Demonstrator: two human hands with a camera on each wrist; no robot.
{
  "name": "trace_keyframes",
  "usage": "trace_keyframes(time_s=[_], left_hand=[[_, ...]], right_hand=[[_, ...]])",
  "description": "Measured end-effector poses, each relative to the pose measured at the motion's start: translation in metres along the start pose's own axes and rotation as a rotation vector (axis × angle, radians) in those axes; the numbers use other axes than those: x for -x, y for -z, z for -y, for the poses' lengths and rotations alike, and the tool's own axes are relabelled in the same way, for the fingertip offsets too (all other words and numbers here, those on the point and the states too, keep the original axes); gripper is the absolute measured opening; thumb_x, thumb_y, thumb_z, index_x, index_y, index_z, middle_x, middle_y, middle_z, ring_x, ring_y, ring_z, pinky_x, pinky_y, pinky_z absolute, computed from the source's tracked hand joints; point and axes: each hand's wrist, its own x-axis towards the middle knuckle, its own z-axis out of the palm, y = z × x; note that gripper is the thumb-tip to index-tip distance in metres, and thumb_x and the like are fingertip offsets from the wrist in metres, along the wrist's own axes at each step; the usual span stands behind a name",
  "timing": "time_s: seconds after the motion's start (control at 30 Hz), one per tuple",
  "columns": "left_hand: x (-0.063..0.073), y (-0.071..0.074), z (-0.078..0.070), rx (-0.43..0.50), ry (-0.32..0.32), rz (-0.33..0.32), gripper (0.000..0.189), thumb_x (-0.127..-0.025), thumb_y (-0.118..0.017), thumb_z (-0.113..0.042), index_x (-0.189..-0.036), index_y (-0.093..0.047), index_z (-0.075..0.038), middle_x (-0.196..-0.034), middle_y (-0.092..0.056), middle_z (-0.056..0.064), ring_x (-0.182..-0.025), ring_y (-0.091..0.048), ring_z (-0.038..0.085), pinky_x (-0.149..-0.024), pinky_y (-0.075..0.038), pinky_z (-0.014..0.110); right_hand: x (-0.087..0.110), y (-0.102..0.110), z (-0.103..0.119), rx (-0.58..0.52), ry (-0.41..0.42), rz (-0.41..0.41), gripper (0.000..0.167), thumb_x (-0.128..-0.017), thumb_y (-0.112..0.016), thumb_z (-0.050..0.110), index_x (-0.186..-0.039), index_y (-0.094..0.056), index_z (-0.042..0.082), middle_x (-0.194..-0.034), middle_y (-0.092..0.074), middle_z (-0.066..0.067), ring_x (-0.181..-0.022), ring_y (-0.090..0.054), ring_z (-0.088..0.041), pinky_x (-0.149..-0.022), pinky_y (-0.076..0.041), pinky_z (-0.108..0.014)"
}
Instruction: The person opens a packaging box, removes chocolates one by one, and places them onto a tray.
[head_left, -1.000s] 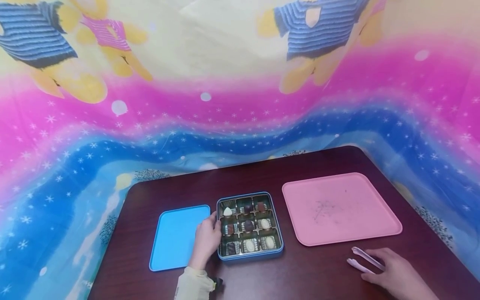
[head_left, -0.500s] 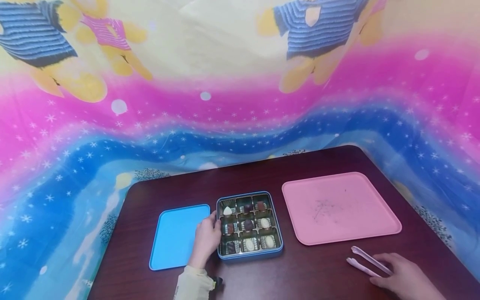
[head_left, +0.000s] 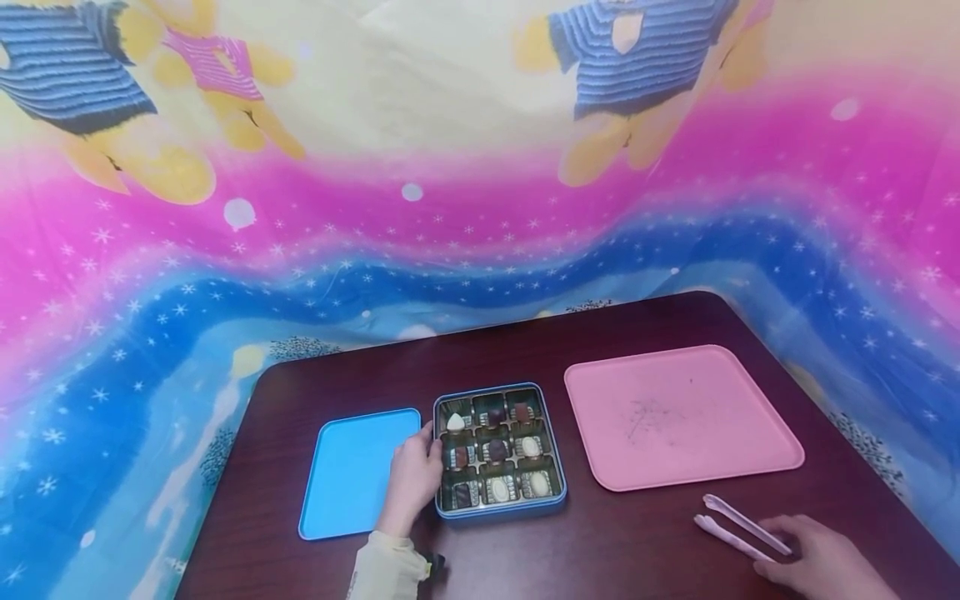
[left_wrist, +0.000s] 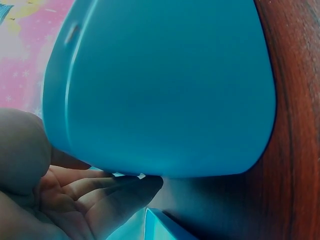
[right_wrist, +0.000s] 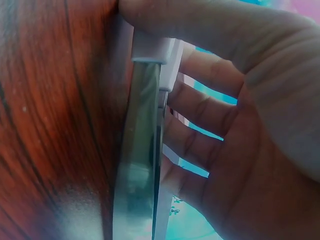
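Note:
A blue tin (head_left: 501, 515) stands open on the table, divided into compartments that hold several dark, brown and white chocolates (head_left: 497, 451). My left hand (head_left: 412, 479) rests at its left wall. In the left wrist view, its fairly straight fingers (left_wrist: 120, 192) lie along the side of the tin (left_wrist: 170, 100). Pale pink-and-white tongs (head_left: 750, 527) lie at the right front, tips apart and pointing to the far left. At their rear, my right hand (head_left: 825, 558) holds them between thumb and fingers. The right wrist view shows the thumb on the near side of the tongs (right_wrist: 142, 110), fingers curled behind.
A blue lid (head_left: 348, 475) lies left of the tin, partly covered by the left hand. To the right is a flat pink tray (head_left: 675, 417) with grey marks. All stand on a dark red-brown table (head_left: 390, 375), with a patterned cloth (head_left: 465, 225) hanging behind.
My right hand has slid back to the right along the tongs, and more of their arms shows. The tongs' tips, my left hand and the tin stay where they were.

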Motion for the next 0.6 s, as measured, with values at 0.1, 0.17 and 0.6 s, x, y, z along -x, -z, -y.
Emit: trace_keyframes(time_s=[0.1, 0.17, 0.6], left_hand=[[0.000, 0.000, 0.000, 0.001, 0.003, 0.006, 0.041, -0.102, -0.055, -0.008, -0.139, -0.055, 0.010, -0.130, -0.063, 0.028, -0.115, -0.065, 0.038, -0.093, -0.055, 0.055], [0.000, 0.000, 0.000, 0.002, 0.005, 0.009, 0.041, -0.102, -0.055, -0.008, -0.139, -0.054, 0.010, -0.131, -0.063, 0.028, -0.115, -0.064, 0.038, -0.093, -0.055, 0.055], [-0.001, 0.000, -0.001, 0.002, 0.004, 0.003, 0.042, -0.102, -0.055, -0.008, -0.139, -0.054, 0.011, -0.130, -0.063, 0.028, -0.115, -0.065, 0.038, -0.094, -0.054, 0.055]], right_hand=[[-0.002, 0.000, -0.003, -0.005, 0.001, 0.010, 0.052, -0.077, -0.086, 0.039, -0.110, -0.072, 0.002, -0.101, -0.068, -0.015, -0.091, -0.065, -0.034, -0.077, -0.053, -0.057], [-0.003, 0.001, -0.003, -0.021, -0.022, 0.031, 0.057, -0.078, -0.085, 0.044, -0.113, -0.071, 0.001, -0.103, -0.067, -0.017, -0.092, -0.065, -0.035, -0.077, -0.053, -0.058], [0.000, 0.012, 0.017, -0.101, -0.010, -0.081, 0.066, -0.083, -0.082, 0.045, -0.125, -0.066, -0.003, -0.103, -0.065, -0.010, -0.077, -0.053, -0.014, -0.063, -0.047, -0.032]])
